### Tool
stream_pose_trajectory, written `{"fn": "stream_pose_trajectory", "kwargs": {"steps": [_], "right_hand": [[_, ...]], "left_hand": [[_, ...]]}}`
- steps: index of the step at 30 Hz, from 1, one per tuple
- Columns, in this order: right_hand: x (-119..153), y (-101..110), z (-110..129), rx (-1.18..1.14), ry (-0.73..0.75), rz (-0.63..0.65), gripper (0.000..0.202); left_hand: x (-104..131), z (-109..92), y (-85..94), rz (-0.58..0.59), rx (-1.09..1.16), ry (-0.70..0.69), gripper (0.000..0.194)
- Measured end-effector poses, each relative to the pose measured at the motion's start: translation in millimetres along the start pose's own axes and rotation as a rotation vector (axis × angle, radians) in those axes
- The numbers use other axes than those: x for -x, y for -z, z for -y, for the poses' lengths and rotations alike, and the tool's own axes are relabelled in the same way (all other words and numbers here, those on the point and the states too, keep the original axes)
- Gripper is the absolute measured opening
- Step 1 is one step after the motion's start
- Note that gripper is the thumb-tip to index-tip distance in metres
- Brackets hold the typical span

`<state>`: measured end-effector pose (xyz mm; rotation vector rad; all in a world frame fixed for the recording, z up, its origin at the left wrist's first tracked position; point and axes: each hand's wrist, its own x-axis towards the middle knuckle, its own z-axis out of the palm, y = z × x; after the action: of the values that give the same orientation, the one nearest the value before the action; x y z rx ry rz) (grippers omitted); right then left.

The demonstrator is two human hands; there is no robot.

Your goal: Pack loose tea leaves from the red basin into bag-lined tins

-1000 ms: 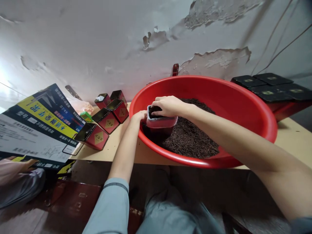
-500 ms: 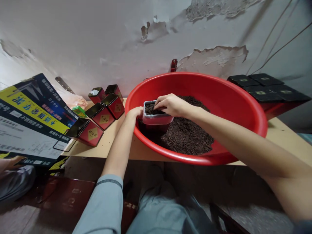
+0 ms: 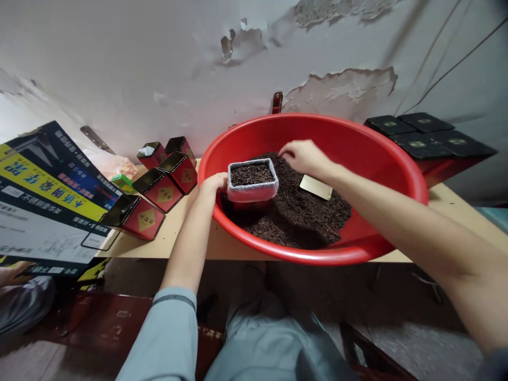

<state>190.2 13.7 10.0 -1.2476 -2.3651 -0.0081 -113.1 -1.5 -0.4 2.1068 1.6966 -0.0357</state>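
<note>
My left hand [image 3: 217,183] grips the left side of a red rectangular tin [image 3: 254,194] lined with a clear plastic bag. Dark dry loose leaves, like tea [image 3: 251,174], fill the tin close to its rim. The tin sits in the left part of a big red basin [image 3: 317,257], over a heap of the same leaves [image 3: 317,217]. To the right of the tin, my right hand [image 3: 304,157] is above the heap with its fingers curled together; what they hold, if anything, is hidden. A flat pale gold plate [image 3: 316,187] lies on the leaves below my right wrist.
Several red and black tins [image 3: 163,191] stand left of the basin on the wooden table [image 3: 194,233]. More dark-topped tins [image 3: 432,140] are at the right. A printed cardboard box [image 3: 51,201] is at the far left, with another person's hand [image 3: 14,272] below it.
My right hand has left the tin's opening and moved right, over the heap. The pale gold plate now shows below it. My left hand still holds the tin.
</note>
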Motion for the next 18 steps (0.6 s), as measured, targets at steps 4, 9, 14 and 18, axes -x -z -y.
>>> {"fn": "stream_pose_trajectory", "kwargs": {"steps": [4, 9, 14, 18], "right_hand": [[41.1, -56.3, 4.5, 0.037, -0.072, 0.717, 0.053], [65.7, -81.8, 39.3, -0.013, -0.225, 1.051, 0.078], [68.1, -74.8, 42.7, -0.089, -0.199, 1.081, 0.069], [68.1, -69.9, 39.9, -0.132, -0.168, 1.077, 0.051]], "left_hand": [[4.0, -2.7, 2.9, 0.013, -0.061, 0.014, 0.029], [5.3, -4.1, 4.6, -0.004, -0.101, 0.016, 0.028], [0.6, -1.7, 5.2, -0.004, -0.109, 0.028, 0.03], [-0.1, -1.2, 6.6, 0.01, -0.105, 0.01, 0.037]]}}
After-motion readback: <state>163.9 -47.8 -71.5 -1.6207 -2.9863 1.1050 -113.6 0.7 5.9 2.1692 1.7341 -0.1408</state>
